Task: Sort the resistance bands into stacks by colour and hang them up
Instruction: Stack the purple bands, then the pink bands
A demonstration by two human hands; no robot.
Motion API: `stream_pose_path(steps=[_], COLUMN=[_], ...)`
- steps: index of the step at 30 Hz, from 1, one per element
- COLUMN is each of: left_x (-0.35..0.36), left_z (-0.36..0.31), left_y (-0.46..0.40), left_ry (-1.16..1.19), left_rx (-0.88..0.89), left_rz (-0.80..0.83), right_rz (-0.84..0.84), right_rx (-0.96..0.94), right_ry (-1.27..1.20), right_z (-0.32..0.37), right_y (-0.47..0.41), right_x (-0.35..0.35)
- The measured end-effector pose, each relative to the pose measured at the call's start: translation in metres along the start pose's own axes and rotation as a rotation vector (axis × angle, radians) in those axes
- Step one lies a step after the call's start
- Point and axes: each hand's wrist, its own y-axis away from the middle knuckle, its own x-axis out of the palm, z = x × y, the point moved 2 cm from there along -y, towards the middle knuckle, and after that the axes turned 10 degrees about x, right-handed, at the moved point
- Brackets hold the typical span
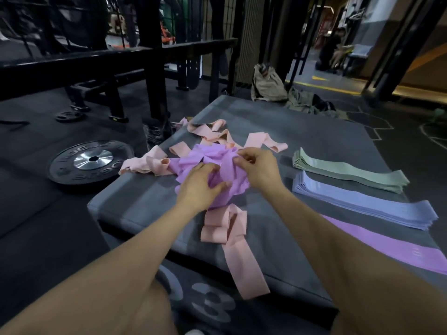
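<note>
A tangled heap of purple bands (191, 160) lies in the middle of the grey padded box (302, 131), with loose pink bands (212, 134) scattered behind and beside it. More pink bands (232, 235) trail over the box's near edge. My left hand (200, 184) grips the front of the purple heap, fingers curled into it. My right hand (258, 168) pinches a purple band at the heap's top right. On the right lie a flat green stack (350, 172), a blue stack (362, 201) and one flat purple band (387, 245).
A black weight plate (90, 162) lies on the floor left of the box, with a small plate (69, 116) and a black rack (150, 68) behind. A beige bag (266, 85) and clothing (312, 105) sit beyond the box. A person (331, 49) crouches far back right.
</note>
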Motion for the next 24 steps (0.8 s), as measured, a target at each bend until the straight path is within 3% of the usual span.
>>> stream_pose_path(steps=[8, 13, 19, 24], left_x=[-0.026, -0.044, -0.049, -0.037], left_z=[-0.019, -0.037, -0.051, -0.057], left_y=[-0.033, -0.044, -0.041, -0.028], left_ry=[0.220, 0.463, 0.554, 0.692], left_rx=[-0.044, -0.064, -0.054, -0.095], left_rz=[-0.164, -0.212, -0.102, 0.036], right_rz=[-0.073, -0.151, -0.217, -0.287], right_rx=[0.002, 0.013, 0.008, 0.114], right_ry=[-0.220, -0.211, -0.211, -0.251], right_z=[0.034, 0.035, 0.035, 0.019], right_y=[-0.011, -0.012, -0.010, -0.007], right_x=[-0.028, -0.045, -0.060, -0.076])
